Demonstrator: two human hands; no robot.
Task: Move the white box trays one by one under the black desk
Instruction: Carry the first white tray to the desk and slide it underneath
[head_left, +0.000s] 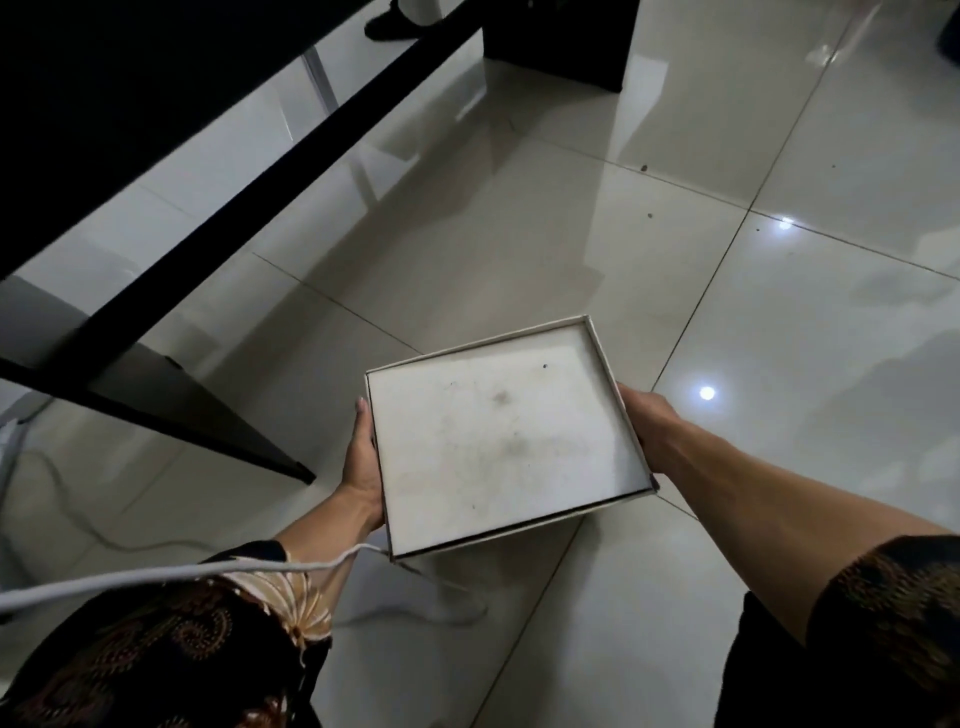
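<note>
A shallow white box tray, square with a low rim and faint grey stains inside, is held level above the tiled floor. My left hand grips its left side and my right hand grips its right side, fingers hidden under the tray. The black desk fills the upper left, its dark top edge running diagonally. One black foot bar of the desk lies on the floor just left of my left hand. The tray is out in front of the desk, not beneath it.
Glossy pale floor tiles spread to the right and ahead. A white cable crosses over my left sleeve, and another loops on the floor at the left. A dark cabinet stands at the top centre, with a person's dark shoe beside it.
</note>
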